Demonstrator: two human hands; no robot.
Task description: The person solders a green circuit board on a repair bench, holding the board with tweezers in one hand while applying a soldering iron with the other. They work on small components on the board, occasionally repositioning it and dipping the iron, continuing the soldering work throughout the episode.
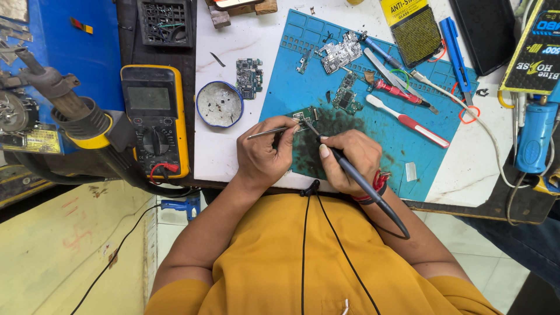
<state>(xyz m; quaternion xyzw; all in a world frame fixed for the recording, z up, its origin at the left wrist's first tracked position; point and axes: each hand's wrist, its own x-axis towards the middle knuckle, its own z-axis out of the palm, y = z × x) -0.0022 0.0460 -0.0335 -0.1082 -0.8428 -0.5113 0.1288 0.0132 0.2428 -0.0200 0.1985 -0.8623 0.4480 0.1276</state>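
Note:
My left hand pinches metal tweezers whose tips reach a small green circuit board on the blue work mat. Held like a pen in my right hand is a dark soldering iron. Its tip touches the same board. The iron's black cable runs back past my wrist. Both hands rest on a blackened patch of the mat, close together.
A round tin with debris and a yellow multimeter lie left of the mat. Other circuit boards, a red-white toothbrush, tweezers and a blue knife lie further back. A hot-air gun sits at far left.

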